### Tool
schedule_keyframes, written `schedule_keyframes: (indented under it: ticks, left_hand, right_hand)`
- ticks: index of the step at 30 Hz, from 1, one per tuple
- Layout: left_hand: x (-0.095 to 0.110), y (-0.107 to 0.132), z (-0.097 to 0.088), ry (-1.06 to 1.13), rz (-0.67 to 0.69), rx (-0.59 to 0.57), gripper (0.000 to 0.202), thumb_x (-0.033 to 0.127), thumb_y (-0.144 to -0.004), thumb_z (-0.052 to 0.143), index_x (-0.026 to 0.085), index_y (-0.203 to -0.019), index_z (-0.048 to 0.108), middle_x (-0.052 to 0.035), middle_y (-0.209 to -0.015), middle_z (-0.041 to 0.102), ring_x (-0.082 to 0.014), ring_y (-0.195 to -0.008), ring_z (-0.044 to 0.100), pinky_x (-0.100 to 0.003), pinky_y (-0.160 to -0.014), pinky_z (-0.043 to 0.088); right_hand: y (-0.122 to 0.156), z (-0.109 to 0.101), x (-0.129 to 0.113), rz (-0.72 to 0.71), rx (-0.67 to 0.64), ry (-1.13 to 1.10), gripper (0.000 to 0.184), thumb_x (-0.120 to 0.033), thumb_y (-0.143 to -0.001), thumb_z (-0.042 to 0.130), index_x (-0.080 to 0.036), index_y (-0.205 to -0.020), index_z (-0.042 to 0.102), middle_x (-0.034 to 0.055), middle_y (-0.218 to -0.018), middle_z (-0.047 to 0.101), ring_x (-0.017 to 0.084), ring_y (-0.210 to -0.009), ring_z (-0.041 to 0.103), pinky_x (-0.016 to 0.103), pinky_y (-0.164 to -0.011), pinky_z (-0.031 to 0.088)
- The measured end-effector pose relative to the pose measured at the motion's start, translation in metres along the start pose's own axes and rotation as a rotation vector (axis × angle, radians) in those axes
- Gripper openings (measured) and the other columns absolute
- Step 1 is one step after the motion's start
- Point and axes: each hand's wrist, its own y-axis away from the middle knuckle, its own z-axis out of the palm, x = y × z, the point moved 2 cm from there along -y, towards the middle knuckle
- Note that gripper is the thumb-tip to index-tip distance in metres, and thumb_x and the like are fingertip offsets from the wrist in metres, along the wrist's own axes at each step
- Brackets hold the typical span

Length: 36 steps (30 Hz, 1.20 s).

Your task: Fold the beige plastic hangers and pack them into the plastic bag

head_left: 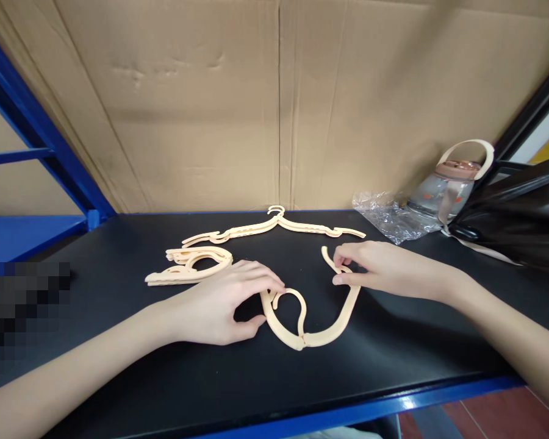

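Note:
A cream plastic folding clothes hanger [329,334] lies partly folded before me, its hinge toward me and its hook [303,311] curling between the two arms. My left hand [231,302] has its fingertips and thumb on the left arm of this hanger; the palm faces down and hides that arm's end. On the other side, my right hand [363,263] pinches the right arm near its notch, with the curved tip sticking out past the fingers. Beyond my left hand rests a folded hanger [196,274], partly covered by it. Further back lies an unfolded hanger [251,229], hook pointing away.
The black tabletop [201,384] has a blue front edge [348,405]. Cardboard [201,110] stands along the back. At the right are a crumpled clear plastic bag [396,219], a water bottle [443,189] with a loop handle, and a shiny black bag [521,213]. A blue frame [41,116] rises at left.

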Motion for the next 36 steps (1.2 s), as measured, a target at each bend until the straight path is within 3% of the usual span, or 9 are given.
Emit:
schedule_keyframes:
  ticks: [8,14,18,21,28,33,36]
  left_hand:
    - [-0.004,0.002,0.000,-0.079,0.022,-0.004,0.027,0.021,-0.080,0.061,0.025,-0.107,0.063,-0.0056,-0.124,0.057,-0.0236,-0.115,0.050,-0.038,-0.097,0.041]
    - [-0.003,0.001,-0.002,-0.123,0.032,-0.014,0.020,0.029,-0.083,0.061,0.023,-0.102,0.064,-0.0070,-0.122,0.057,-0.0245,-0.112,0.051,-0.038,-0.094,0.043]
    - [-0.002,0.000,-0.004,-0.136,0.054,0.001,0.016,0.030,-0.082,0.062,0.021,-0.095,0.064,-0.0071,-0.113,0.060,-0.0232,-0.104,0.055,-0.035,-0.090,0.044]
    - [-0.003,-0.001,-0.005,-0.139,0.039,-0.002,0.012,0.029,-0.080,0.062,0.020,-0.089,0.062,-0.0062,-0.101,0.061,-0.0213,-0.094,0.056,-0.033,-0.085,0.045]
    - [-0.002,-0.001,-0.004,-0.130,0.029,0.001,0.013,0.031,-0.080,0.063,0.020,-0.086,0.061,-0.0050,-0.098,0.061,-0.0196,-0.089,0.056,-0.031,-0.079,0.044]
    - [0.001,-0.002,0.000,-0.136,0.026,0.007,0.022,0.041,-0.082,0.065,0.020,-0.088,0.062,-0.0047,-0.096,0.063,-0.0190,-0.085,0.056,-0.029,-0.074,0.044]
    - [0.001,-0.003,0.003,-0.152,0.018,0.024,0.036,0.048,-0.082,0.064,0.022,-0.107,0.060,-0.0051,-0.101,0.064,-0.0205,-0.090,0.058,-0.031,-0.077,0.044]
  right_hand:
    - [0.002,0.005,-0.017,-0.186,-0.141,-0.227,0.037,-0.041,-0.078,0.067,-0.024,-0.110,0.058,0.0027,-0.105,0.062,0.019,-0.092,0.058,0.028,-0.076,0.042]
    - [0.005,0.008,-0.021,-0.325,-0.218,-0.321,0.039,-0.030,-0.082,0.064,-0.023,-0.119,0.056,0.0032,-0.110,0.061,0.018,-0.101,0.057,0.029,-0.084,0.043]
    - [0.004,0.012,-0.023,-0.326,-0.209,-0.296,0.047,-0.031,-0.081,0.067,-0.025,-0.125,0.053,0.0038,-0.123,0.053,0.018,-0.102,0.056,0.028,-0.081,0.044]
    - [0.002,0.013,-0.026,-0.320,-0.202,-0.264,0.038,-0.025,-0.083,0.064,-0.024,-0.120,0.057,0.0022,-0.112,0.059,0.017,-0.099,0.057,0.027,-0.081,0.043]
    - [-0.002,0.017,-0.025,-0.389,-0.146,-0.203,0.024,-0.019,-0.090,0.056,-0.023,-0.113,0.063,0.0020,-0.098,0.065,0.016,-0.095,0.057,0.030,-0.087,0.041]
    - [-0.007,0.023,-0.026,-0.369,0.089,-0.073,0.019,-0.025,-0.092,0.053,-0.023,-0.109,0.062,0.0047,-0.110,0.061,0.018,-0.101,0.056,0.034,-0.089,0.043]
    - [-0.010,0.028,-0.026,-0.337,0.166,0.048,0.019,-0.027,-0.094,0.051,-0.022,-0.107,0.063,0.0051,-0.102,0.062,0.019,-0.093,0.057,0.035,-0.084,0.045]
